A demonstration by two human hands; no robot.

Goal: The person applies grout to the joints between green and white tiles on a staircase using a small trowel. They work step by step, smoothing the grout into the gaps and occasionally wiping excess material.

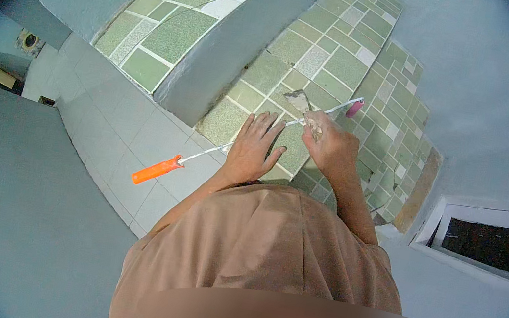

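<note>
On the green tiled surface (258, 70), my left hand (255, 149) lies flat with its fingers spread. Closed around the pale, crusted handle of a putty knife, my right hand (335, 146) works just to the right of it. The putty knife's blade (298, 101) points away from me to the left and rests close to the tiles. A small paint roller lies diagonally under or beside both hands. Its orange handle (156, 169) sticks out to the left, and its pink roller sleeve (355, 108) shows beyond my right hand. Part of its white rod is hidden by the hands.
A grey riser (233, 42) separates the tiled surface from a higher tiled step (188, 29). Pale floor tiles (121, 118) run along the left. Grey walls stand at both sides. At the right is a white-framed dark opening (487, 244).
</note>
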